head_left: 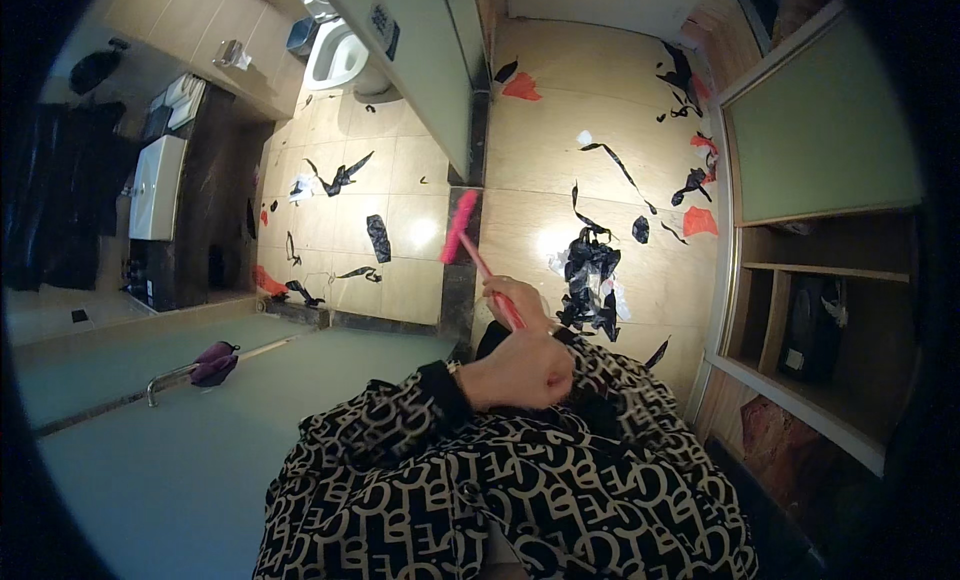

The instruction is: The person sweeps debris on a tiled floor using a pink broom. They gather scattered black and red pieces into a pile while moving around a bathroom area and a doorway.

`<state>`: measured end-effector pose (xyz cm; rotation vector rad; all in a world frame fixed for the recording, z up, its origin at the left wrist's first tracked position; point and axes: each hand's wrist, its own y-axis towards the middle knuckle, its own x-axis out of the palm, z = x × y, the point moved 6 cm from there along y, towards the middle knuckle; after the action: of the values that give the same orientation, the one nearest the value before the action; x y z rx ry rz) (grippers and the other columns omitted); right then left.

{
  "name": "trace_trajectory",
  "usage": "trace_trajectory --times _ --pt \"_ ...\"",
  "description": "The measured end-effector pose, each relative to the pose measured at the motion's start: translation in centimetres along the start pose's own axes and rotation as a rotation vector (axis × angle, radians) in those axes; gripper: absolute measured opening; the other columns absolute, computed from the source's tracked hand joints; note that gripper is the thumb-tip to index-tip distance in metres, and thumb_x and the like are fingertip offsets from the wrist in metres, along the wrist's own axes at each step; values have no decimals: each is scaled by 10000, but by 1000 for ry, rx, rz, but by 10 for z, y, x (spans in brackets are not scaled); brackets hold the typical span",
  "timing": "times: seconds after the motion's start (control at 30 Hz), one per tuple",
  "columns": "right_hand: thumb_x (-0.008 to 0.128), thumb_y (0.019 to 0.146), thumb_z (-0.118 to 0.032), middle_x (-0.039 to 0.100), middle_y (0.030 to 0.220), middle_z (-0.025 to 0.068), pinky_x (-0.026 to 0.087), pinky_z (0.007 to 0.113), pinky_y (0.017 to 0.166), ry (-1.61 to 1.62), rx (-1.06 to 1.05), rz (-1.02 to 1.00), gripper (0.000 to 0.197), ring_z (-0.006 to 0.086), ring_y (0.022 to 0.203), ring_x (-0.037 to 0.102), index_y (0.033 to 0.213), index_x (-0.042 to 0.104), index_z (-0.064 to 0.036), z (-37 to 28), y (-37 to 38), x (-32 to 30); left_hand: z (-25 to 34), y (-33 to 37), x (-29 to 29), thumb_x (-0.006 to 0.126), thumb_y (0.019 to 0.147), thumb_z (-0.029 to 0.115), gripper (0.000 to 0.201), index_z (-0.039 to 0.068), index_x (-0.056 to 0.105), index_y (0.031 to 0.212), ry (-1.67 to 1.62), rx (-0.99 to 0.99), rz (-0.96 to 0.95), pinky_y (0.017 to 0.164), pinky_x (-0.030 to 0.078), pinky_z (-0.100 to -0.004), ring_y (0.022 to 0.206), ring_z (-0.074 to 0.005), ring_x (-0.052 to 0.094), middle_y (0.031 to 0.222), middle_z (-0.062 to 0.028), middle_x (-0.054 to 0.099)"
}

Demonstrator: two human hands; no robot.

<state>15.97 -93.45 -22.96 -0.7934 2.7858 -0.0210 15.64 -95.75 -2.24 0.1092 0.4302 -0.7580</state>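
Note:
A broom with a bright pink head (pixel 460 226) and a red handle (pixel 476 256) slants away from my body. Its head is over the dark stone threshold between the two tiled floors. Further down the handle, my right hand (pixel 508 298) is wrapped round it. My left hand (pixel 522 368), nearer my chest, is closed at the upper end of the handle. Both sleeves are black with a pale pattern. A heap of torn black plastic (pixel 590 275) lies on the tiles to the right of the broom. Smaller black scraps and red pieces (pixel 700 221) are scattered about.
Left of the threshold (pixel 462 290), more black scraps (pixel 378 238) lie before a toilet (pixel 338 58) and a washbasin (pixel 158 188). A frosted glass panel (pixel 260 400) with a purple cloth (pixel 214 364) stands close on my left. Wooden shelving (pixel 825 252) lines the right side.

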Motion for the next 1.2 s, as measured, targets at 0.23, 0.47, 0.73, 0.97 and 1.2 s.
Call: trace_trajectory --times 0.23,0.47,0.73,0.97,1.2 --pt "637 733 -153 639 836 124 498 356 609 -118 50 89 149 284 690 634 842 614 -55 44 -42 -29 -5 6 19 650 743 90 246 27 472 583 -171 93 52 576 424 -418 612 -293 546 613 -105 509" --pt "695 686 -166 622 745 147 502 423 569 -537 96 236 152 355 631 625 712 603 -48 0 -57 -78 -4 -7 -12 647 749 73 259 35 467 566 -240 51 98 570 398 -394 583 -283 491 594 -73 472" --pt "623 767 -159 641 854 135 502 379 650 301 235 135 182 311 768 644 913 610 -52 33 -3 -8 12 -2 -14 639 702 80 170 58 526 577 -27 70 -22 578 416 -410 613 -289 549 607 -88 527" --pt "650 772 -196 640 978 127 506 392 720 -288 -69 101 258 328 853 635 1009 628 -98 23 10 -11 -48 -3 7 630 694 103 186 42 510 566 14 32 -2 534 406 -426 578 -316 533 584 -114 521" --pt "659 754 -142 620 836 153 505 416 608 -532 120 175 145 341 737 637 834 601 -36 -8 -30 -41 -19 -36 -27 625 739 42 301 40 389 551 -195 101 101 528 343 -406 552 -289 450 572 -88 425"
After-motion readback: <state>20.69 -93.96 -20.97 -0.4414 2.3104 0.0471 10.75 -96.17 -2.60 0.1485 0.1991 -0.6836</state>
